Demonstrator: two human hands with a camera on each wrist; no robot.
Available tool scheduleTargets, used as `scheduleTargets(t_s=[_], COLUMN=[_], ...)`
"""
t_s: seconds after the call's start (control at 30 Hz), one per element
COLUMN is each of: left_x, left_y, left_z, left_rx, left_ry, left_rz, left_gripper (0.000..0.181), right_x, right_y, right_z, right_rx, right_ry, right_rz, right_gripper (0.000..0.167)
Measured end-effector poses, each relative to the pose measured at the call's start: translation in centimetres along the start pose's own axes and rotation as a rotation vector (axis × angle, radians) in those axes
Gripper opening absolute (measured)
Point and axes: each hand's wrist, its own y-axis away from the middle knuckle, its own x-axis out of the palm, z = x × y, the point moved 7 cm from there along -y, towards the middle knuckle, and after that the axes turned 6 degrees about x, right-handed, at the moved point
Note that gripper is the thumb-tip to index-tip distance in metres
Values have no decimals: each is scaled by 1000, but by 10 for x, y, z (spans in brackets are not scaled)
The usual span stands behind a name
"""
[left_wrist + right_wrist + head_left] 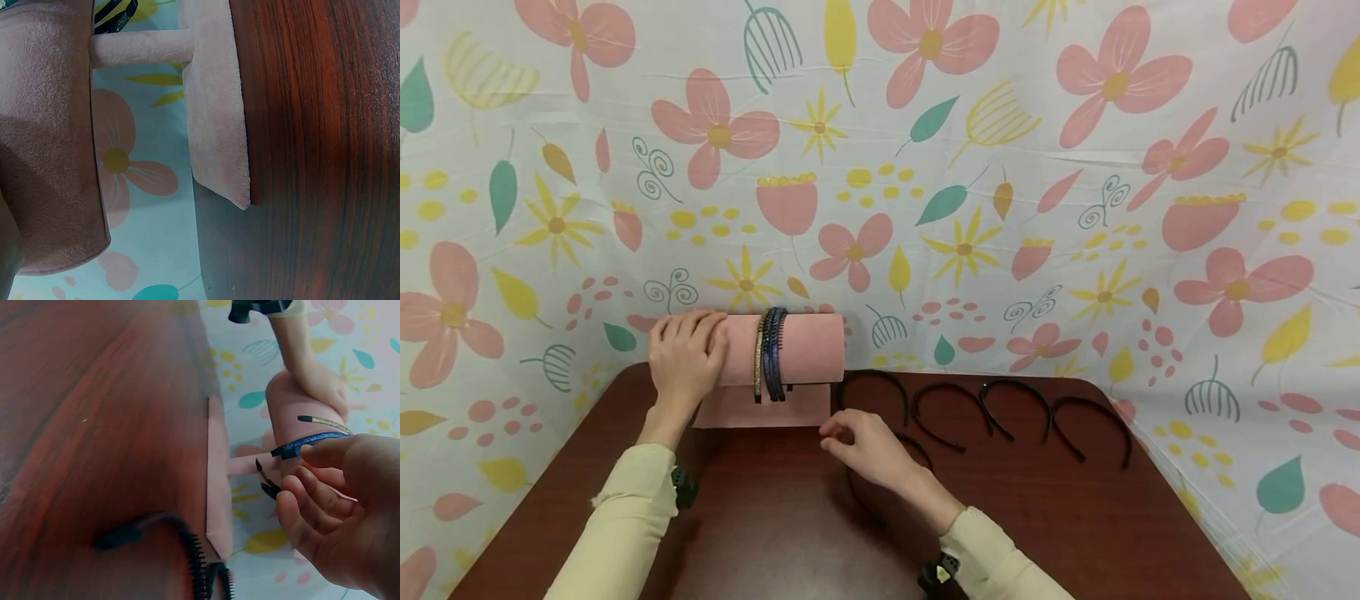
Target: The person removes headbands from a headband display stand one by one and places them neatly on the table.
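Left hand (688, 348) grips left end of pink stand (815, 346) bearing headbands (772, 357); right hand (874, 448) is near its base (752, 410), fingers loosely bent, thumb slightly apart.

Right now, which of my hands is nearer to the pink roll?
Left. Your left hand grips the pink roll at its left end; your right hand is apart from it, nearer you and off to its right.

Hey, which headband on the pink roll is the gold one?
The gold headband is the one on the pink roll closest to the left hand; the others beside it look blue or dark.
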Motion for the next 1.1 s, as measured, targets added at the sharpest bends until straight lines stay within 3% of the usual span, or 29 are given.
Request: scheduleTargets(t_s=[0.37,0.77,1.1], left_x=[-4,-1,-1], left_y=[-2,1,-1], left_z=[-2,0,-1], left_rx=[-1,-1,4], left_ry=[6,-4,-1], left_rz=[-24,15,-1], left_gripper=[35,36,36], right_x=[-16,-4,6], right_y=[-26,-50,-63], right_z=[19,29,39], right_rx=[-40,-9,-1], right_ry=[-33,-64,-92], right_rz=[-64,-78,-94], right_gripper=[14,20,26])
